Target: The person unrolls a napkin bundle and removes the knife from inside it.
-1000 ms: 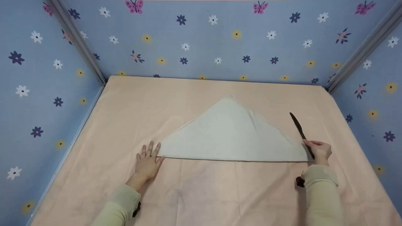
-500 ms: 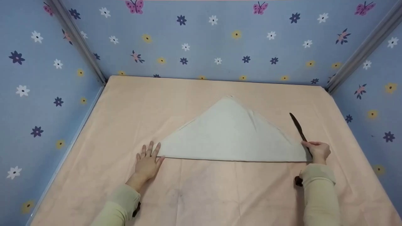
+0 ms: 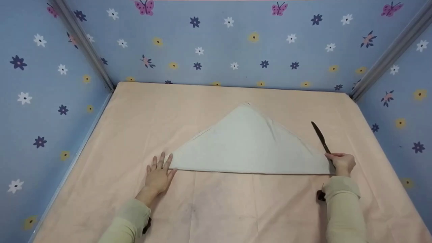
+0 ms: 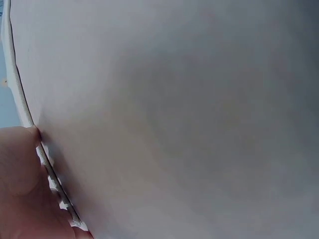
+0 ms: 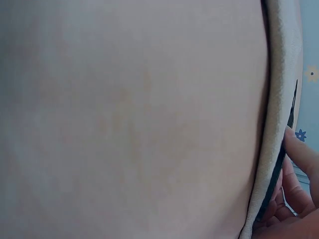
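A pale cloth (image 3: 246, 145) lies folded into a wide triangle, its point toward the back wall and its long fold toward me. My left hand (image 3: 159, 177) rests flat with spread fingers on the cloth's left corner. At the right corner my right hand (image 3: 343, 163) pinches the handle of a dark table knife (image 3: 319, 135). The blade points away from me, up and to the left, beyond the cloth's slanted edge. In the right wrist view, the thumb and fingers hold the dark knife (image 5: 276, 177) along the thick fold. The knife's handle end is partly hidden by the hand.
A peach tablecloth (image 3: 222, 209) with light creases covers the table. Blue panels with flowers and butterflies (image 3: 216, 33) stand behind and on both sides. Grey metal posts (image 3: 84, 47) mark the back corners.
My right hand, with the knife in it, has shifted very slightly to the left along the cloth's corner. The left hand and the cloth have stayed in place.
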Available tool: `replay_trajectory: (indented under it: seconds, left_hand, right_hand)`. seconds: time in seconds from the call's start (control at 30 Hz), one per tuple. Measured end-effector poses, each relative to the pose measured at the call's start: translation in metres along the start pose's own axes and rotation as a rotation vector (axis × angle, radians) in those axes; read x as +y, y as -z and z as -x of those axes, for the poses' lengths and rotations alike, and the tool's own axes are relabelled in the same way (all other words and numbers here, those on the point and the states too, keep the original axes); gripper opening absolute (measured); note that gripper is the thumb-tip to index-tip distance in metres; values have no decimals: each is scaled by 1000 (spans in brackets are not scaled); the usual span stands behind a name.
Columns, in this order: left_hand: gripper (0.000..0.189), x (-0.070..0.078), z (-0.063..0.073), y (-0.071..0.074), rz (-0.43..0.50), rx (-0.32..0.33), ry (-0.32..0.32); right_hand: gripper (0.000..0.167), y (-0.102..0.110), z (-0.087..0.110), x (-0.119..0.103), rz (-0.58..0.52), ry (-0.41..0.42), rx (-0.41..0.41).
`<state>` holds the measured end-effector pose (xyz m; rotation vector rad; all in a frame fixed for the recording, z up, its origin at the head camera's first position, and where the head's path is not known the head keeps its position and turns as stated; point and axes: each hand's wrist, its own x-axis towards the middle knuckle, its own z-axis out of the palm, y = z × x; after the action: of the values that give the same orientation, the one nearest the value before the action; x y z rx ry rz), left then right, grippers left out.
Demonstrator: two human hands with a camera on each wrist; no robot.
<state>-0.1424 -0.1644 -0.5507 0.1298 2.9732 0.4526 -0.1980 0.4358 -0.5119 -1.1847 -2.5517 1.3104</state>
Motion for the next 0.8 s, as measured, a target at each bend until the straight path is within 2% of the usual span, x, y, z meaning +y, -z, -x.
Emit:
replay_trajectory:
  seconds: [0.5, 0.67, 0.8]
  left_hand:
    - [59, -1, 1, 0, 17, 16, 2]
    - [59, 0, 0, 0, 10, 12, 2]
    - [59, -1, 0, 0, 10, 6, 1]
  right_hand:
    - [40, 0, -1, -2, 15, -8, 23]
    - [43, 1, -1, -1, 17, 2, 1]
    - [39, 3, -2, -1, 5, 3, -14]
